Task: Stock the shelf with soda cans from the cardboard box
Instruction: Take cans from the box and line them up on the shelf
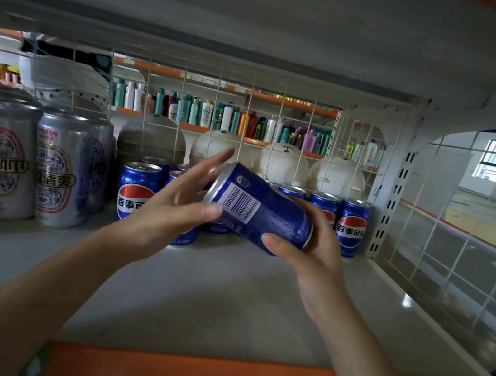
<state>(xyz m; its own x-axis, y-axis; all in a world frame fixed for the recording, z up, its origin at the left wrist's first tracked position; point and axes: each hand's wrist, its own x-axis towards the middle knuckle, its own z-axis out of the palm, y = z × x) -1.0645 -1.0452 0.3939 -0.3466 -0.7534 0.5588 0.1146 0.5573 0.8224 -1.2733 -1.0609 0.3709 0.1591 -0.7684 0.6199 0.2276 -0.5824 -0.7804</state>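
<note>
Fingers of the right grip (311, 251) curl round the lower end of the soda can (256, 205), tilted above the shelf (223, 288) — long axis rising up-left toward the left grip (171, 204), straight-fingered, thumb touching its upper end — standing blue cans (352, 228) just behind.

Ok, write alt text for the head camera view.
A right hand grips a blue aluminium soda can, tilted above a pale shelf, while the left hand touches its other end with straight fingers. Upright blue cans stand behind it, silver cans to the left.
</note>
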